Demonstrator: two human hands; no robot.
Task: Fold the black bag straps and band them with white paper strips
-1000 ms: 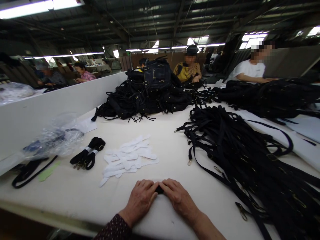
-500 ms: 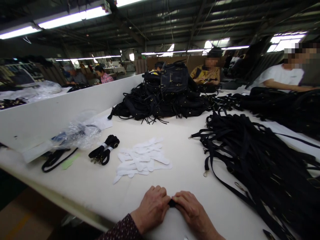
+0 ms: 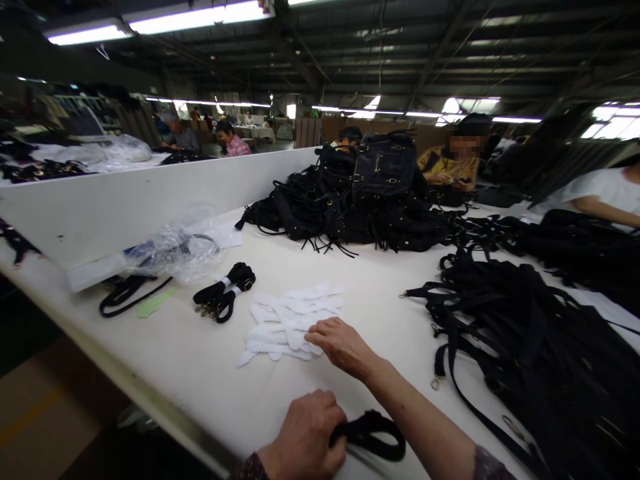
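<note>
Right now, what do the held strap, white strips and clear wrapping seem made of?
Held strap: probably fabric webbing, matte black, softly looped.
White strips: paper or thin plastic, matte, lying flat; unclear which.
Clear wrapping: likely plastic film, glossy, crinkled.

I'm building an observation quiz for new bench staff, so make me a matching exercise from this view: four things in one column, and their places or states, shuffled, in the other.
Things
1. Left hand
2. Right hand
3. Strap bundle
4. Black bags

Places or states
A. Wrapped with white bands
B. At the right side of the white strips
C. Heaped on the table, beyond the white strips
D. Gripping a folded black strap

Right pairs: 1-D, 2-B, 3-A, 4-C
</note>
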